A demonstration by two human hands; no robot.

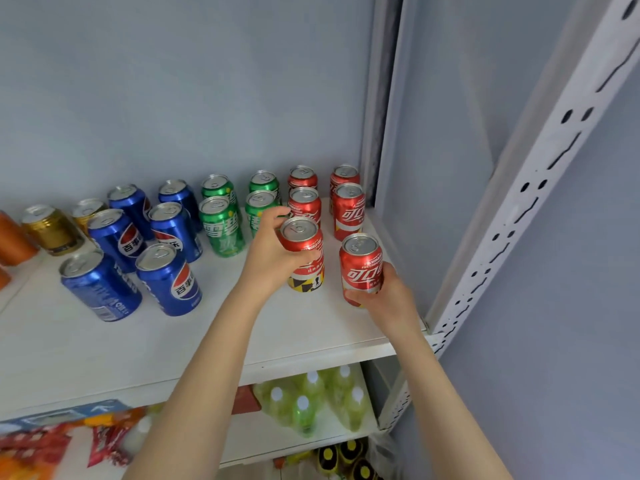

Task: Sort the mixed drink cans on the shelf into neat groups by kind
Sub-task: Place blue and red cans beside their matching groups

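On the white shelf (104, 341) stand drink cans in groups. My left hand (273, 252) grips a red cola can (304, 254) with a yellow base at the front of the left red column. My right hand (384, 296) grips another red cola can (362, 265) at the front of the right red column. Behind them stand more red cans (349, 209). Left of these are green cans (221, 226), then blue cans (166, 278), then gold cans (52, 230).
An orange container (12, 240) sits at the far left edge. A white perforated upright (519, 209) and a grey side wall bound the shelf on the right. The lower shelf holds green bottles (311, 400) and red snack packets (107, 441).
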